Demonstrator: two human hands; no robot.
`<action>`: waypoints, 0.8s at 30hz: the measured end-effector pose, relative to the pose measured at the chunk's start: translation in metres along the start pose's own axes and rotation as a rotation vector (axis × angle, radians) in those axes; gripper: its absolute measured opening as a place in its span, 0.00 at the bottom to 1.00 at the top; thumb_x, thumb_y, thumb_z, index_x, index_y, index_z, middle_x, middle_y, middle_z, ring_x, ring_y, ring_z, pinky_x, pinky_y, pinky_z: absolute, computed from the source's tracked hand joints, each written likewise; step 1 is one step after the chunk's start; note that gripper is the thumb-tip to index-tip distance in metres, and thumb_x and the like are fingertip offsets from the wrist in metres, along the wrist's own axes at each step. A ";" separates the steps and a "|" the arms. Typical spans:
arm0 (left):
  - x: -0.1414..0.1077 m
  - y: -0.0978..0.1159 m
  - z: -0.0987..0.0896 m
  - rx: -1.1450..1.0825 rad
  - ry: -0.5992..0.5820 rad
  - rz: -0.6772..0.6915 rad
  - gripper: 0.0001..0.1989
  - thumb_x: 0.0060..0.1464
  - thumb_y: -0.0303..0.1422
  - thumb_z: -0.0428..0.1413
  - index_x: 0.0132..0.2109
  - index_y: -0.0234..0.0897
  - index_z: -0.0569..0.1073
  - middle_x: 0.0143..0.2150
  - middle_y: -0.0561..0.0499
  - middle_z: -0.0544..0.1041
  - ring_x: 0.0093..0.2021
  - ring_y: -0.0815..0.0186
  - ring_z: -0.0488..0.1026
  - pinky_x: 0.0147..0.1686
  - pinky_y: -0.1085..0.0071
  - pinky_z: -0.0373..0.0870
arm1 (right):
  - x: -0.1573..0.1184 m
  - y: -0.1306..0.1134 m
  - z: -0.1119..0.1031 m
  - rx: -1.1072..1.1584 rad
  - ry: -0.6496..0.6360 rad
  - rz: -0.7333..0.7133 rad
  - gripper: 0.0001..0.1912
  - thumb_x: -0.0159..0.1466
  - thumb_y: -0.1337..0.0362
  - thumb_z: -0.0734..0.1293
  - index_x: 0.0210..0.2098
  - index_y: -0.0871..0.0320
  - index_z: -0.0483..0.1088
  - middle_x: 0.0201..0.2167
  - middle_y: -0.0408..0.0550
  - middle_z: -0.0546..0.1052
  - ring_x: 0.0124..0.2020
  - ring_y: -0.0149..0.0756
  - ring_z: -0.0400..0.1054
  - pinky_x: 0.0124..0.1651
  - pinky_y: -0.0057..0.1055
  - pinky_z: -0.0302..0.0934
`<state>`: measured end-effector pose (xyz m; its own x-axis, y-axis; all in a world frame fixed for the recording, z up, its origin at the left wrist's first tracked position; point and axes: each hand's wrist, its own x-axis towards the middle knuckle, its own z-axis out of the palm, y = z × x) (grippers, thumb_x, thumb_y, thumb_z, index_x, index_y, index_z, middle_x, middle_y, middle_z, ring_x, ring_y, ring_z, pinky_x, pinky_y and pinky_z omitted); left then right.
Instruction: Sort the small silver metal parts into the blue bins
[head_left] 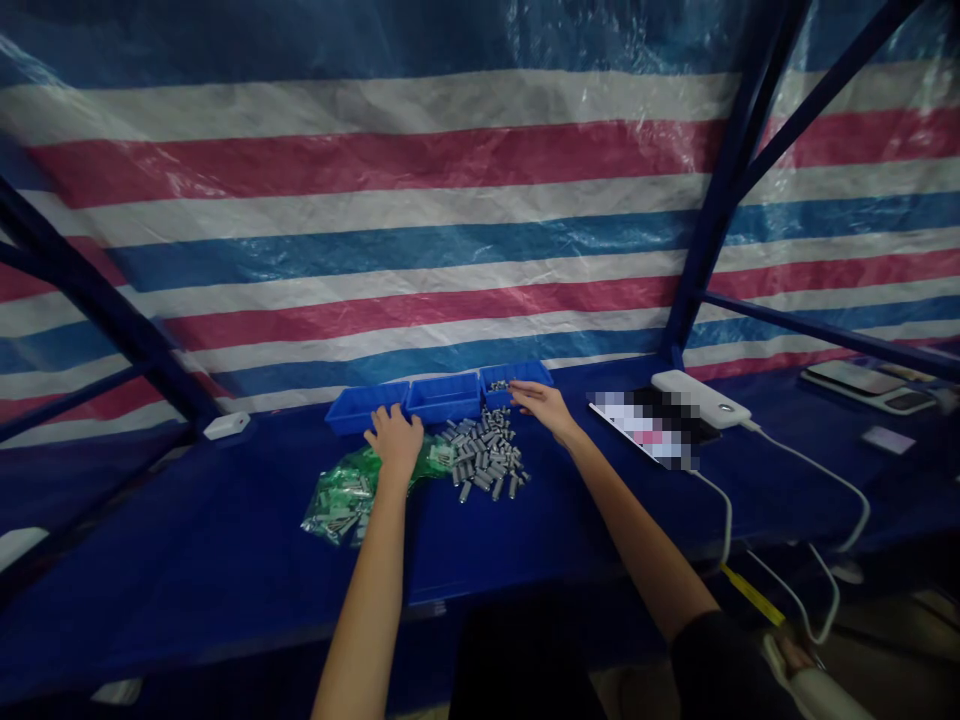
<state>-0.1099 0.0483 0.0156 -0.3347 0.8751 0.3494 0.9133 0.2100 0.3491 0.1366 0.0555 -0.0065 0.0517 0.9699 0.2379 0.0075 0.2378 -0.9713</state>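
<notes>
My left hand (395, 440) lies with fingers spread at the front of the left blue bin (360, 410), over one end of a green plastic bag (341, 490) with metal parts inside. Beside the bag is a loose pile of small grey metal cylinders (480, 460). At the front of the right blue bin (529, 376), which has a few small parts in it, my right hand (544, 405) has its thumb and fingers drawn together. Whatever is between those fingertips is too small to make out. The middle blue bin (444, 398) stands between the other two.
Right of my right hand lies a phone (645, 430) beside a white power bank (701, 398) with white cables. A white charger (226, 426) sits at the left back. Dark blue frame posts (705, 230) and a striped tarpaulin (420, 230) border the blue table (495, 550).
</notes>
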 end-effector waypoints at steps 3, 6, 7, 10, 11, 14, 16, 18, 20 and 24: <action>0.000 0.000 -0.001 0.005 0.015 -0.007 0.20 0.54 0.34 0.44 0.52 0.33 0.66 0.57 0.35 0.62 0.61 0.49 0.54 0.54 0.49 0.53 | -0.001 0.011 0.000 -0.312 -0.028 -0.131 0.10 0.54 0.66 0.66 0.35 0.57 0.75 0.35 0.48 0.78 0.34 0.35 0.72 0.41 0.33 0.66; 0.000 0.000 -0.002 0.019 0.022 -0.003 0.19 0.54 0.33 0.44 0.52 0.33 0.66 0.55 0.36 0.64 0.60 0.49 0.55 0.53 0.49 0.54 | -0.003 0.020 0.000 -0.555 -0.123 -0.275 0.13 0.53 0.72 0.64 0.35 0.54 0.76 0.38 0.45 0.77 0.41 0.36 0.70 0.47 0.36 0.63; -0.001 0.000 -0.002 0.022 0.022 0.001 0.19 0.54 0.33 0.44 0.52 0.33 0.66 0.55 0.36 0.64 0.60 0.49 0.55 0.52 0.49 0.54 | -0.004 0.023 0.001 -0.611 -0.152 -0.314 0.15 0.53 0.73 0.63 0.36 0.53 0.75 0.40 0.45 0.77 0.44 0.37 0.69 0.50 0.37 0.61; -0.005 0.004 -0.003 0.024 0.052 0.014 0.20 0.54 0.33 0.45 0.53 0.32 0.64 0.56 0.35 0.63 0.59 0.48 0.55 0.52 0.50 0.55 | -0.004 0.028 0.001 -0.728 -0.188 -0.379 0.18 0.53 0.74 0.64 0.39 0.50 0.74 0.46 0.46 0.73 0.51 0.40 0.64 0.54 0.42 0.55; -0.008 0.008 -0.003 0.019 0.079 0.035 0.21 0.54 0.33 0.45 0.54 0.32 0.63 0.57 0.35 0.62 0.59 0.48 0.54 0.52 0.50 0.55 | -0.004 0.029 0.001 -0.750 -0.189 -0.381 0.18 0.53 0.73 0.64 0.40 0.50 0.74 0.47 0.46 0.73 0.52 0.41 0.63 0.54 0.43 0.55; -0.018 0.025 -0.005 -0.051 0.136 0.222 0.21 0.54 0.34 0.46 0.55 0.35 0.62 0.58 0.37 0.60 0.58 0.50 0.56 0.52 0.53 0.56 | -0.003 0.031 -0.001 -0.784 -0.200 -0.366 0.16 0.55 0.72 0.64 0.41 0.52 0.73 0.45 0.48 0.74 0.49 0.40 0.64 0.53 0.41 0.56; -0.028 0.038 -0.004 -0.148 0.041 0.446 0.17 0.55 0.35 0.47 0.52 0.40 0.65 0.53 0.42 0.66 0.54 0.55 0.62 0.50 0.57 0.58 | -0.003 0.031 -0.003 -0.797 -0.198 -0.353 0.14 0.56 0.71 0.64 0.40 0.54 0.74 0.43 0.48 0.75 0.47 0.39 0.66 0.52 0.39 0.56; -0.039 0.050 -0.001 -0.216 -0.137 0.707 0.13 0.56 0.36 0.46 0.46 0.42 0.69 0.48 0.47 0.69 0.50 0.59 0.64 0.50 0.60 0.58 | -0.003 0.029 -0.004 -0.810 -0.177 -0.344 0.12 0.55 0.70 0.65 0.39 0.55 0.74 0.41 0.48 0.76 0.45 0.39 0.67 0.51 0.38 0.56; -0.051 0.057 0.004 -0.233 -0.250 0.868 0.10 0.56 0.37 0.47 0.42 0.42 0.70 0.45 0.49 0.70 0.48 0.61 0.64 0.51 0.60 0.57 | -0.004 0.028 -0.005 -0.817 -0.156 -0.349 0.12 0.55 0.69 0.65 0.38 0.55 0.74 0.41 0.47 0.76 0.44 0.38 0.67 0.51 0.37 0.56; -0.069 0.064 0.020 -0.226 -0.335 0.987 0.09 0.55 0.37 0.49 0.40 0.41 0.70 0.44 0.49 0.69 0.48 0.61 0.64 0.50 0.59 0.57 | -0.005 0.028 -0.004 -0.818 -0.171 -0.367 0.10 0.56 0.68 0.65 0.37 0.55 0.74 0.41 0.48 0.75 0.44 0.38 0.67 0.49 0.35 0.58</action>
<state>-0.0235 0.0097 -0.0031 0.6423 0.6959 0.3211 0.6696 -0.7134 0.2068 0.1408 0.0573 -0.0345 -0.2419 0.8508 0.4665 0.7031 0.4850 -0.5201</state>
